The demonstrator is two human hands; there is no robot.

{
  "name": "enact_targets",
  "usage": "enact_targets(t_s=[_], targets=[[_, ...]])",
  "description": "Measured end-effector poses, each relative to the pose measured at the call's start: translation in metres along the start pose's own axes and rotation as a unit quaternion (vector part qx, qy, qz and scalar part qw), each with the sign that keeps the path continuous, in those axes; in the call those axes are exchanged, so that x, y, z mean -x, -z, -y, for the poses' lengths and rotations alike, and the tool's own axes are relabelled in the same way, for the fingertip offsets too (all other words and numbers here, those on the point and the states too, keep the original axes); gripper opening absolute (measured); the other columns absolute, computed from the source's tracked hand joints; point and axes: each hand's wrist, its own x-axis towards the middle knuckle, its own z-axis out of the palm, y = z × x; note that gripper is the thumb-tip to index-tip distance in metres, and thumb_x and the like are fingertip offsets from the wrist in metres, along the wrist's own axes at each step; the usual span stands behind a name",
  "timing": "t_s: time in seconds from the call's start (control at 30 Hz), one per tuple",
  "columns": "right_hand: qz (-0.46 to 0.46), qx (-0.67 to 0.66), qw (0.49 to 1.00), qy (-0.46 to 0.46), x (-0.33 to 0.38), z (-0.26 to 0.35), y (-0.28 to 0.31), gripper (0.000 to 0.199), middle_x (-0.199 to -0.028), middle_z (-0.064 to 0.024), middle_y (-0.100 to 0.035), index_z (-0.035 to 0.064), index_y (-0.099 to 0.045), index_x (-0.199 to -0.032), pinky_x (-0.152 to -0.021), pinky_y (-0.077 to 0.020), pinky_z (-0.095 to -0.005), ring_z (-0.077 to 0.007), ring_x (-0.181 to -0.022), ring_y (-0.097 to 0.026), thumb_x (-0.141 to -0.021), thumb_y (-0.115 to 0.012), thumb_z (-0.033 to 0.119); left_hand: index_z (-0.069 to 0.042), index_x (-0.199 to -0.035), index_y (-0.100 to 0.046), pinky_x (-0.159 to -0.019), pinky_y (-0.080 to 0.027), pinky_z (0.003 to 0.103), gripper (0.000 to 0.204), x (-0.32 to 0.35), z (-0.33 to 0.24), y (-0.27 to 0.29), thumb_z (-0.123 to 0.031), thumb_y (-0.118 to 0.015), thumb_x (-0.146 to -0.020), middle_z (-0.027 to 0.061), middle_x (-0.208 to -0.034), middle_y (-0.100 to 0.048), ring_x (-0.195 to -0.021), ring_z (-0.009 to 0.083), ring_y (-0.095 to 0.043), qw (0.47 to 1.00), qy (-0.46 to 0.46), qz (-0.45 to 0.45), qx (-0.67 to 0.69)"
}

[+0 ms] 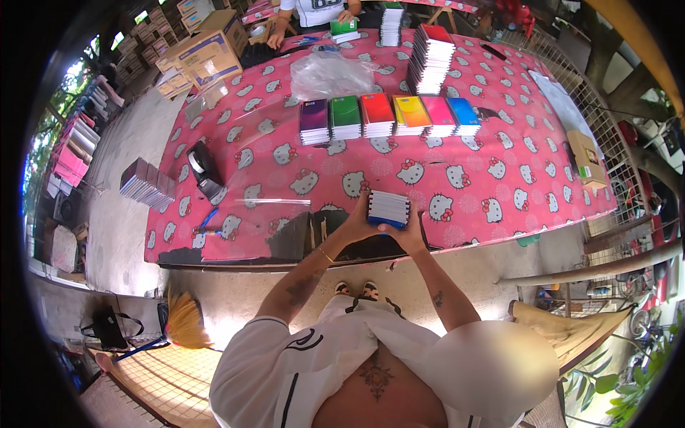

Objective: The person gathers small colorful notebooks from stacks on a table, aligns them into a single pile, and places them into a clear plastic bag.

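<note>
Tape dispenser (pixel 203 170) sits at the left of the pink table (pixel 499 192). Left hand (pixel 357 222) and right hand (pixel 405 235) clamp a stack of notebooks (pixel 388 208) from both sides at the near edge, apparently to square it. Six coloured notebook stacks (pixel 389 115) lie in a row beyond, seemingly sorted by colour.

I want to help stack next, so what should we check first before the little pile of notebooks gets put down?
1. Both hands grip the pile: left hand and right hand hold the small stack of notebooks from each side. Ok.
2. Pile edges squared: looks even. Ok.
3. Free cloth in front of the coloured row of stacks: bare pink tablecloth there. Ok.
4. Tape dispenser out of the way: far left. Ok.
5. Number of notebooks in the pile: cannot tell.
</note>
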Motion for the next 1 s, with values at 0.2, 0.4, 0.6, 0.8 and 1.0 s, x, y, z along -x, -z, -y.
enact_targets(t_s=[0.2, 0.4, 0.6, 0.8, 1.0], targets=[[0.022, 0.068, 0.997, 0.017, 0.002, 0.006, 0.011, 0.083, -0.120, -0.0124, -0.060, 0.0063, -0.036, -0.135, -0.097, -0.0512, -0.0374, -0.0225, -0.111, -0.062, -0.070, -0.088, 0.008, 0.009, -0.146, -0.027, -0.114, -0.032, 0.051, 0.106, -0.003, -0.100, 0.018, -0.047, -0.082, -0.074, 0.0296, -0.146, -0.038, -0.140, 0.0409, -0.037, 0.919, -0.068, 0.002, -0.388], [0.020, -0.030, 0.999, 0.026, 0.005, -0.010, 0.008, 0.083, -0.126, -0.0130, -0.056, 0.0062, -0.035, -0.139, -0.097, -0.0500, -0.0382, -0.0226, -0.116, -0.058, -0.073, -0.084, 0.007, 0.009, -0.146, -0.030, -0.114, -0.029, 0.055, 0.108, 0.002, -0.092, -0.031, -0.051, -0.079, -0.071, 0.0321, -0.151, -0.031, -0.141, 0.0460, -0.033, 0.819, -0.146, 0.061, -0.551], [0.078, 0.085, 0.993, -0.030, -0.003, -0.014, 0.011, 0.088, -0.129, -0.0136, -0.055, 0.0049, -0.041, -0.138, -0.102, -0.0471, -0.0383, -0.0230, -0.120, -0.056, -0.065, -0.090, 0.007, 0.004, -0.131, -0.047, -0.104, -0.040, 0.049, 0.092, -0.018, -0.090, 0.012, -0.053, -0.082, -0.067, 0.0225, -0.125, -0.057, -0.121, 0.0378, -0.055, 0.836, -0.023, 0.127, -0.533], [0.124, 0.254, 0.955, 0.095, -0.039, 0.028, -0.067, 0.088, -0.141, -0.0192, -0.049, 0.0058, -0.040, -0.145, -0.106, -0.0415, -0.0488, -0.0363, -0.131, -0.049, -0.074, -0.085, 0.030, 0.003, -0.117, -0.057, -0.073, -0.056, 0.047, 0.082, 0.088, -0.097, 0.108, -0.059, -0.082, -0.071, 0.0208, -0.092, -0.069, -0.086, 0.0343, -0.071, 0.887, 0.165, -0.267, -0.338], [0.267, 0.469, 0.835, 0.107, -0.073, -0.033, -0.183, 0.093, -0.156, -0.0188, -0.034, 0.0073, -0.036, -0.150, -0.110, -0.0357, -0.0532, -0.0374, -0.143, -0.034, -0.081, -0.067, 0.062, 0.008, -0.116, -0.062, -0.084, -0.055, 0.034, 0.075, 0.172, -0.022, 0.269, -0.052, -0.082, -0.077, 0.0150, -0.105, -0.070, -0.094, 0.0216, -0.068, 0.858, 0.246, -0.450, -0.029]])
